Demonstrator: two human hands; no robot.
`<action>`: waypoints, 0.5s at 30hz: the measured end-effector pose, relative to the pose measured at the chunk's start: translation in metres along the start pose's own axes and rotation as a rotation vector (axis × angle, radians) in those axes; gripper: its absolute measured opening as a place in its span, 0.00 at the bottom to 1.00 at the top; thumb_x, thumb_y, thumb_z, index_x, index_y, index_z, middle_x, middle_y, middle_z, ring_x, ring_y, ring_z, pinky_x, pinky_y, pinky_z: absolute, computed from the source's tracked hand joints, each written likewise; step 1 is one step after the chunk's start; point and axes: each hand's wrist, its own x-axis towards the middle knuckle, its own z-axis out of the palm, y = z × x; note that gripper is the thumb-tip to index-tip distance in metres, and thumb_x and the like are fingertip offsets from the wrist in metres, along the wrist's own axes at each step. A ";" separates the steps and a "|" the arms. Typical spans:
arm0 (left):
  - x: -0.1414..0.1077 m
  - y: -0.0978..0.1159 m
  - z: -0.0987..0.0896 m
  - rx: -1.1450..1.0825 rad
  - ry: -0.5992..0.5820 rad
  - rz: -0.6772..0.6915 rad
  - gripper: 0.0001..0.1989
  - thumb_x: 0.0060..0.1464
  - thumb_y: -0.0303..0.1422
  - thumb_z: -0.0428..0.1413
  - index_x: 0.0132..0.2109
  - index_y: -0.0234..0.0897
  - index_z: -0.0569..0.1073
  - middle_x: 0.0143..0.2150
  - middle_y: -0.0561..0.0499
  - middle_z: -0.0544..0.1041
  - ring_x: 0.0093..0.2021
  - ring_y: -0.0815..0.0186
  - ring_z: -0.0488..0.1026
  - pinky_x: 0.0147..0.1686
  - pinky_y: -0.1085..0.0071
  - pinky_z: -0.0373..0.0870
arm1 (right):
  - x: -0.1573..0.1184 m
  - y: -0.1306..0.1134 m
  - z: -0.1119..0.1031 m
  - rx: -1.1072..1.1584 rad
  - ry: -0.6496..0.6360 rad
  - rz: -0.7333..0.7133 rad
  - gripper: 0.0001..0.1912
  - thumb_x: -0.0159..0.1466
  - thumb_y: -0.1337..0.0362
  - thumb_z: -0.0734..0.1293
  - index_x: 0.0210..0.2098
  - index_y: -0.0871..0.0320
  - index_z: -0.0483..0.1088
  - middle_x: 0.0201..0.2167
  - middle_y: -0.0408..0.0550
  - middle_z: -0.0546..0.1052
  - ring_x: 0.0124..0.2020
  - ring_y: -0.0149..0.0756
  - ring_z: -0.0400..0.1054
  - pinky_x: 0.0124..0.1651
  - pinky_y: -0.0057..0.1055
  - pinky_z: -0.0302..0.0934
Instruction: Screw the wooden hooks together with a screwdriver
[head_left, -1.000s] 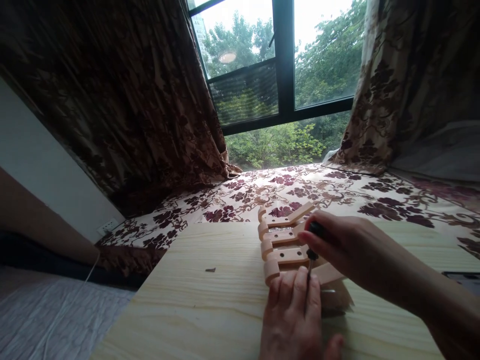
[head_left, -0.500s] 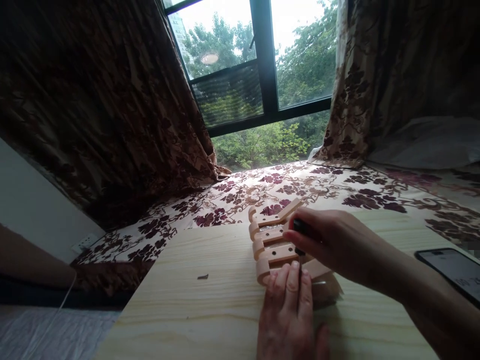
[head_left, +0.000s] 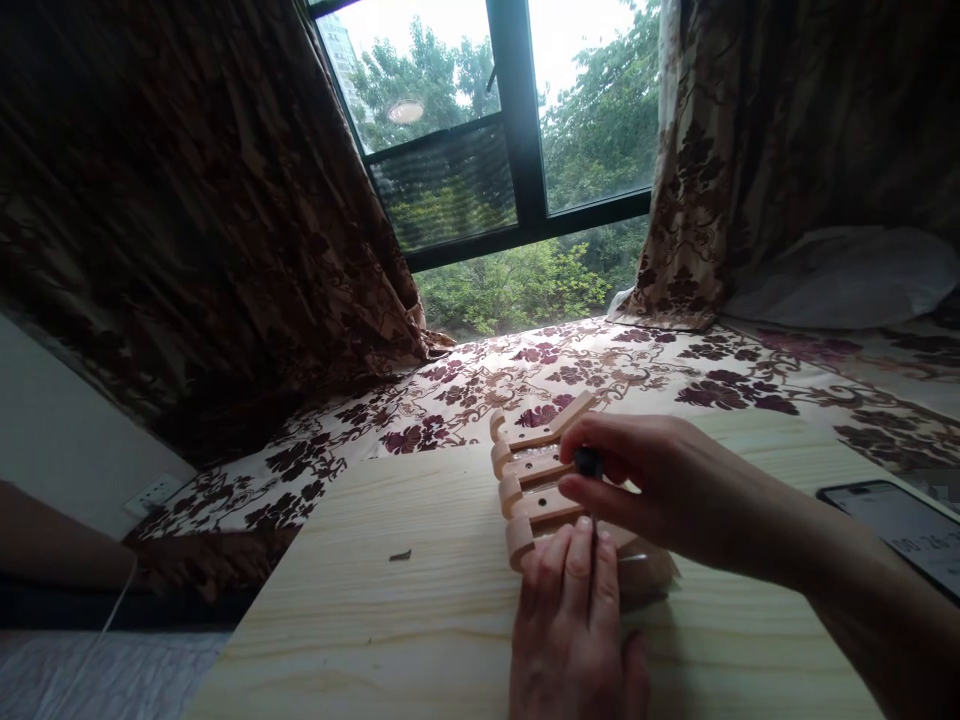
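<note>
A pale wooden coat-hook rack [head_left: 553, 503] lies on the wooden board, its several curved hooks pointing left and dark screws showing in the farther ones. My left hand [head_left: 568, 620] presses down on the nearest hook, fingers together and covering much of it. Above it, my right hand [head_left: 660, 490] pinches the black handle of a screwdriver [head_left: 589, 462] between thumb and fingers. The thin shaft runs down beside my left fingertips; its tip is hidden. Clear plastic wrap [head_left: 652, 578] lies under the rack's right side.
A loose dark screw [head_left: 400, 555] lies on the light wooden board [head_left: 337, 610], left of the rack. At right, a phone [head_left: 900, 525] shows a running timer. Behind the board spreads a flowered cloth [head_left: 585, 370] below the window [head_left: 525, 150] and curtains [head_left: 225, 200].
My right fingers have shifted on the screwdriver handle, which now stands more upright. My left hand stays pressed on the rack. The whole view has moved slightly.
</note>
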 end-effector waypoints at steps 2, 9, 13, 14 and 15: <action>0.001 0.000 -0.001 -0.002 0.003 0.008 0.24 0.66 0.38 0.40 0.55 0.29 0.73 0.53 0.42 0.77 0.57 0.56 0.68 0.54 0.61 0.66 | -0.001 -0.003 -0.003 0.070 -0.030 -0.045 0.08 0.65 0.61 0.64 0.32 0.57 0.69 0.24 0.41 0.71 0.24 0.29 0.60 0.28 0.25 0.53; -0.007 0.000 0.007 -0.039 -0.011 -0.021 0.24 0.67 0.39 0.39 0.57 0.30 0.71 0.57 0.43 0.74 0.60 0.56 0.66 0.57 0.59 0.63 | 0.002 0.006 0.001 -0.012 0.007 0.047 0.13 0.66 0.58 0.62 0.28 0.57 0.66 0.23 0.43 0.70 0.24 0.31 0.60 0.28 0.27 0.52; -0.006 -0.002 0.006 -0.012 -0.012 0.003 0.24 0.66 0.39 0.40 0.57 0.30 0.71 0.56 0.43 0.75 0.59 0.56 0.66 0.56 0.59 0.65 | -0.001 0.004 -0.002 0.002 -0.005 0.029 0.11 0.66 0.58 0.62 0.31 0.57 0.67 0.24 0.42 0.71 0.24 0.30 0.60 0.27 0.27 0.52; -0.004 -0.002 0.004 0.001 -0.016 0.020 0.23 0.66 0.38 0.40 0.56 0.30 0.72 0.55 0.42 0.75 0.59 0.56 0.67 0.55 0.60 0.66 | -0.003 0.002 -0.003 0.036 -0.030 0.004 0.09 0.66 0.59 0.62 0.32 0.57 0.68 0.25 0.42 0.72 0.24 0.29 0.61 0.28 0.26 0.52; -0.002 -0.003 0.002 0.012 -0.020 0.036 0.23 0.66 0.38 0.41 0.55 0.29 0.72 0.54 0.42 0.76 0.58 0.56 0.67 0.54 0.60 0.68 | -0.004 0.000 -0.005 0.072 -0.055 -0.020 0.08 0.67 0.60 0.62 0.33 0.57 0.69 0.26 0.42 0.72 0.25 0.29 0.61 0.28 0.26 0.53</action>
